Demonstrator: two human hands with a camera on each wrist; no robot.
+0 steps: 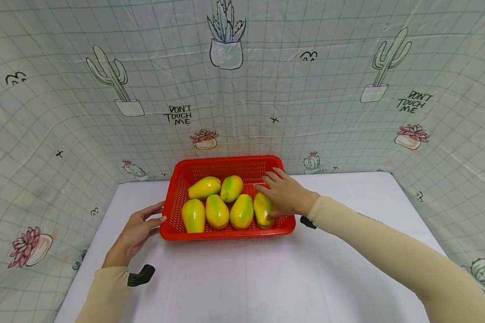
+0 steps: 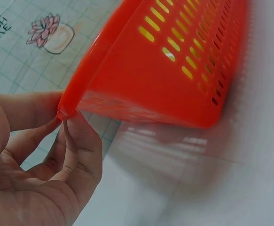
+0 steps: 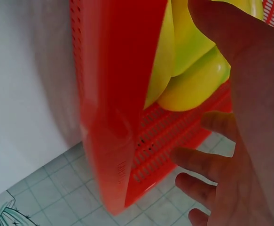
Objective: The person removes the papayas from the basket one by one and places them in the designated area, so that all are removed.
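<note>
A red plastic basket (image 1: 230,236) with slotted walls holds several glossy yellow fruits with green streaks, shaped like mangoes or small papayas. At the basket's left end, my left hand (image 1: 136,231) grips the rim; in the left wrist view, thumb and fingers pinch the rim's corner (image 2: 73,96). My right hand (image 1: 288,195) is over the basket's right end, fingers spread. Its thumb lies at the rightmost fruit (image 1: 261,211); whether it touches is unclear. In the right wrist view the fingers (image 3: 200,162) stand apart with nothing between them, beside the fruits (image 3: 193,89).
The basket stands on a white-covered table (image 1: 246,278), close to its back edge. A grid-patterned cloth (image 1: 258,89) with cactus drawings hangs behind and at both sides. Black devices sit at the left wrist (image 1: 141,276) and right wrist (image 1: 308,222).
</note>
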